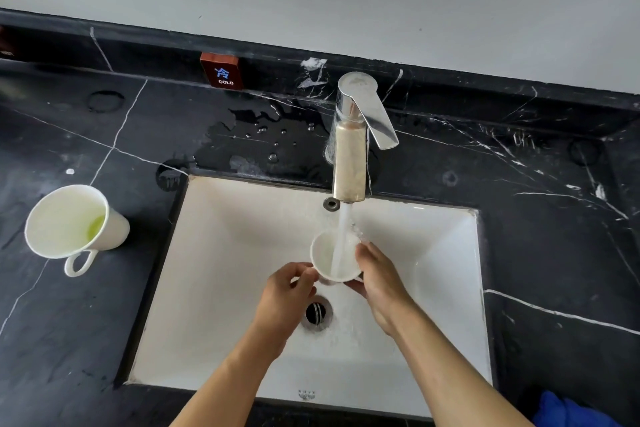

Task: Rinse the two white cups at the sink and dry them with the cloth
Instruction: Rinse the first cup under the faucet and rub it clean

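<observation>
Under the running tap [349, 149], over the sink [221, 253], my left hand [287, 298] and right hand [381, 284] clamp their fingers on one white cup [325, 256]. My other cup [74, 224] stands on the worktop [104, 340] left of the sink, apparently holding greenish liquid. My blue cloth [568, 409] lies at the worktop's near right.

Left hand [287, 295] and right hand [381, 288]: bare, no gloves, rings or watch visible. Both forearms uncovered; no sleeve in frame.

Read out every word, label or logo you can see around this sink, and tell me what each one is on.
"冷" over "COLD": small dark red sign against the black backsplash.
Maker's mark on the sink's near rim: too small to read.
Sign at the far left edge: blurred, unreadable.
</observation>
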